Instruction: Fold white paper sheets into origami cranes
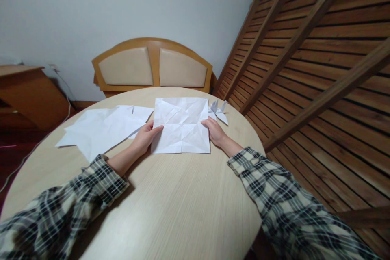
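Observation:
A white sheet of paper (182, 138), nearly square and crossed by many fold creases, is spread out in front of me above the table. My left hand (145, 136) pinches its left edge, thumb on top and fingers underneath. On the opposite edge, my right hand (215, 131) grips the paper with the thumb over the front. Just beyond the right hand stands a folded paper crane (218, 111), partly hidden behind the sheet. To the left of my left hand lie several loose white sheets (100, 128), overlapping one another.
The round wooden table (183, 203) carries everything. Behind it stands a bed headboard (155, 65) with two padded panels against the wall. A slatted wooden frame (310, 57) leans close along the right side. At far left is a brown desk (27, 97) with a cable.

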Tool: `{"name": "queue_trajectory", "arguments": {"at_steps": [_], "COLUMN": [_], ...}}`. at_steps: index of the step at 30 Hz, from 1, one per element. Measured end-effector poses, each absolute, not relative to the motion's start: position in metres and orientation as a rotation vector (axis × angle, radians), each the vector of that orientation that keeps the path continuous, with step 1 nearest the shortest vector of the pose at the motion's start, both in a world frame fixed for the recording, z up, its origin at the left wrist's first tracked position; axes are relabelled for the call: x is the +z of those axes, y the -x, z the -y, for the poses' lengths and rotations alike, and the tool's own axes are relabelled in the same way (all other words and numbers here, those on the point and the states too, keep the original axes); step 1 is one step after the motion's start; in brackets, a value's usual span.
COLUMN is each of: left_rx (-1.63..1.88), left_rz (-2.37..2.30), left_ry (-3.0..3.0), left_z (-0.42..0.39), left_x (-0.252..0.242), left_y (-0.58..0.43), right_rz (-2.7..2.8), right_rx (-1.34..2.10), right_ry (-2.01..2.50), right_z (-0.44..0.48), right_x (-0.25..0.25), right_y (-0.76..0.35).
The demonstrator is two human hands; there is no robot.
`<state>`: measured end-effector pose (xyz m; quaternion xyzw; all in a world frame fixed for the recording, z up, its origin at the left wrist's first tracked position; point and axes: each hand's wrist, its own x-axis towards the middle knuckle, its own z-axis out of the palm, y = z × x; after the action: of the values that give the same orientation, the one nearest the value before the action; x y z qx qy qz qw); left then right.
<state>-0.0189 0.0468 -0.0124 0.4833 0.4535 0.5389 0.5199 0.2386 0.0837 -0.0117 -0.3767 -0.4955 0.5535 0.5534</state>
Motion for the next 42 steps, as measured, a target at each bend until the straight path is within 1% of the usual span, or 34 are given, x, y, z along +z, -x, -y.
{"name": "queue_trajectory", "arguments": {"at_steps": [20, 42], "left_rx": [1.457, 1.457], "left_rz": [-1.093, -1.081], "left_ry": [-1.011, -0.956], "left_z": [-0.0455, -0.0482], "left_x": [-0.0069, -0.0096], "left_y": [0.0148, 0.017], "right_rz": [1.372, 1.391], "right_rx": [1.316, 1.272], "right_ry": [0.841, 0.86], "right_z": [-0.0843, -0.0868], "right_x": [-0.0109, -0.0135], "right_y": [-0.2415, -0.2426]}}
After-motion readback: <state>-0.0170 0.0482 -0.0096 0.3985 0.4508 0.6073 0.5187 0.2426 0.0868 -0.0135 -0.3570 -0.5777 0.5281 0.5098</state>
